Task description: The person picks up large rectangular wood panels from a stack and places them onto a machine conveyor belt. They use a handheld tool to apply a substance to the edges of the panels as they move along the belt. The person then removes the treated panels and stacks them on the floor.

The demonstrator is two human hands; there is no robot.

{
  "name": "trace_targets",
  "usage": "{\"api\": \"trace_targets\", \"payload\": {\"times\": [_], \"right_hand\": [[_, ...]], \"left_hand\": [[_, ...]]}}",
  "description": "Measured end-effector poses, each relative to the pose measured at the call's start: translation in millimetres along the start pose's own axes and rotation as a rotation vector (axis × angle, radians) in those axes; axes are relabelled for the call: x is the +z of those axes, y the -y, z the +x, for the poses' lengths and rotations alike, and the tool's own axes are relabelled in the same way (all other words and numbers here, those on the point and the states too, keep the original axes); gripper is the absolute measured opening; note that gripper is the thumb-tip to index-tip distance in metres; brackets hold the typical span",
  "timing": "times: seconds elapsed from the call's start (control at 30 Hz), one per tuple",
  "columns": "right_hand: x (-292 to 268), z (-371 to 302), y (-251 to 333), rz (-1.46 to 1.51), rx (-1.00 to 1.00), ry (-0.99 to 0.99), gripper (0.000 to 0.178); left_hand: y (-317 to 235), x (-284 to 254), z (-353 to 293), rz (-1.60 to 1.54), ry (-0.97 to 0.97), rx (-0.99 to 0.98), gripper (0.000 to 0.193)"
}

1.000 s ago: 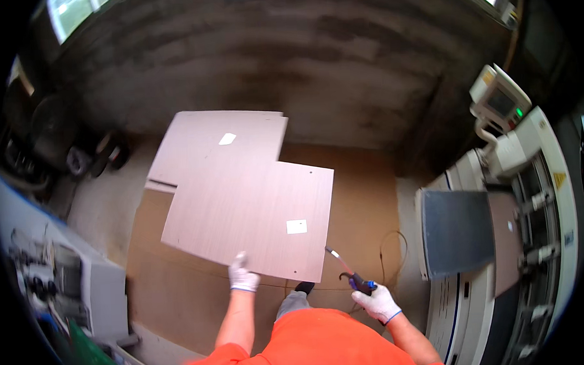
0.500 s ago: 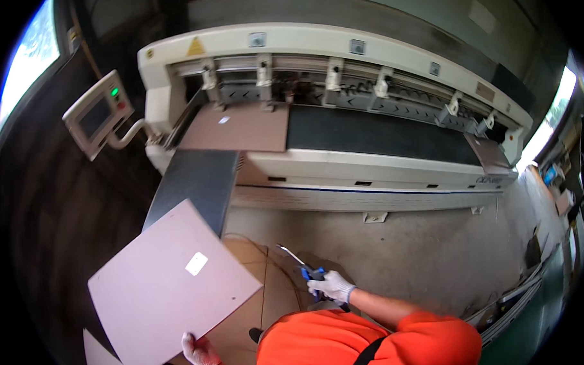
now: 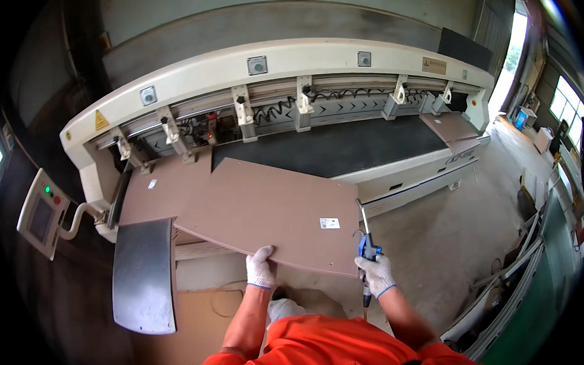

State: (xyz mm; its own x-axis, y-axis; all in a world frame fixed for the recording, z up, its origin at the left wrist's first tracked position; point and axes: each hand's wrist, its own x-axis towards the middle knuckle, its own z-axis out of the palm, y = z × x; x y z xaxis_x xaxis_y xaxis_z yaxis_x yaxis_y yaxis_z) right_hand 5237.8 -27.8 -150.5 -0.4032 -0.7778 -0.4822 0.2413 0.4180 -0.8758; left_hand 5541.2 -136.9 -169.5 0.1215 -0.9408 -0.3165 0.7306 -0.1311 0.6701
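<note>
A flat brown panel [image 3: 267, 215] with a white label near its right end is held up in front of the long machine [image 3: 313, 53]. My gloved left hand [image 3: 261, 268] grips its near edge, thumb on top. In my gloved right hand [image 3: 376, 273] is a blue and black air blow gun [image 3: 369, 247], its thin metal nozzle pointing up beside the panel's right edge. The panel's far left corner overlaps a second brown panel [image 3: 160, 184] lying under the machine's clamps. At the bed's far right end lies another brown panel [image 3: 449, 129].
A dark metal side table [image 3: 144, 278] juts toward me at the left. Beyond it a control screen [image 3: 39, 217] stands on a bent arm. Long strips and sheets [image 3: 508, 284] are stacked along the right. Brown board [image 3: 200, 321] covers the floor by my feet.
The panel in my left hand has come up from the lower left to the machine's front. My right hand has moved right with the blow gun, and the view has turned right.
</note>
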Motion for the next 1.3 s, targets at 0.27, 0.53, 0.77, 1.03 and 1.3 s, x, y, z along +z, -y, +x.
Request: {"api": "trace_targets", "payload": {"times": [0.27, 0.53, 0.77, 1.03, 1.3], "right_hand": [[-19.5, 216.5, 61.3, -0.100, -0.169, -0.132, 0.016], [31.8, 267.2, 147.9, -1.190, -0.286, -0.081, 0.041], [34.0, 245.8, 123.6, -0.980, -0.099, -0.001, 0.048], [72.4, 251.6, 116.1, -0.691, -0.082, 0.063, 0.046], [88.5, 247.8, 99.7, -0.489, -0.032, 0.053, 0.037]], "left_hand": [[106.2, 72.0, 157.2, -0.166, -0.003, -0.227, 0.013], [189.7, 115.0, 273.5, -0.375, 0.044, -0.658, 0.029], [168.1, 124.0, 332.7, 0.883, 0.587, -0.205, 0.056], [109.3, 144.8, 405.0, 2.023, 0.709, 0.773, 0.083], [113.0, 153.4, 411.9, 2.014, 0.728, 0.764, 0.083]]}}
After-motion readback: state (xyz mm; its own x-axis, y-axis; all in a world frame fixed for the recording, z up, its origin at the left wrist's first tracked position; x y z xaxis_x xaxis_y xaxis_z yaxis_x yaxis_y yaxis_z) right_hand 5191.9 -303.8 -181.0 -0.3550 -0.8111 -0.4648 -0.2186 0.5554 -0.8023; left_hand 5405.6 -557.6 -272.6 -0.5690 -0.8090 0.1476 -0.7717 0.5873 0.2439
